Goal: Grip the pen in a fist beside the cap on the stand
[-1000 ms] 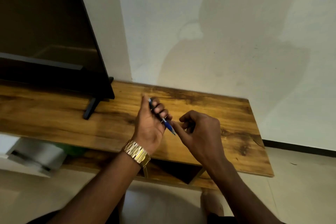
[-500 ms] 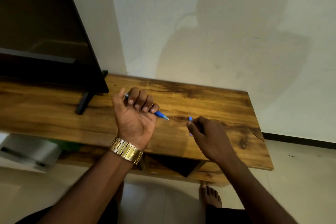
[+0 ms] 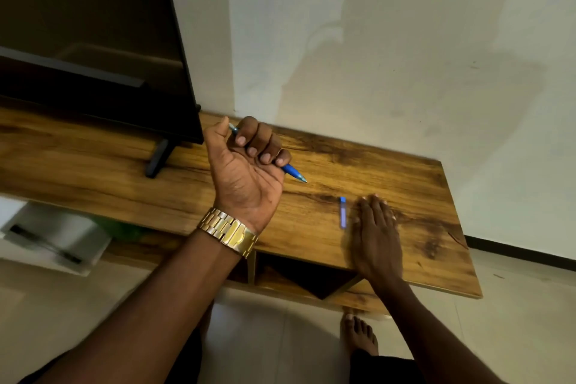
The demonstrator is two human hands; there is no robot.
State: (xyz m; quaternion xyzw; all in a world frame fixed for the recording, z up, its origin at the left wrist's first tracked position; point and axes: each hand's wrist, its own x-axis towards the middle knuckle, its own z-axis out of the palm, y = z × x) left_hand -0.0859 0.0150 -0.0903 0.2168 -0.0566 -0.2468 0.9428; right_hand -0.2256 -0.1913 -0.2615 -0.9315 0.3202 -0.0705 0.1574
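A bare foot [image 3: 358,333] stands on the floor. Nearer the tabletop [image 3: 405,184], the right hand [image 3: 375,234] lies flat, fingers straight, the blue cap [image 3: 343,212] at its 9 o'clock, perhaps untouched. Toward 10 o'clock the left hand [image 3: 246,171] fists a light, stiff, slick pen [image 3: 293,172], best held mid-barrel.

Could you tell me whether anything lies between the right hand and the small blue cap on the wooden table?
Nothing visible does. The blue cap lies on the bare wooden table just left of the right hand, whose fingers lie flat beside it. The left hand grips the blue pen farther left, clear of that gap.
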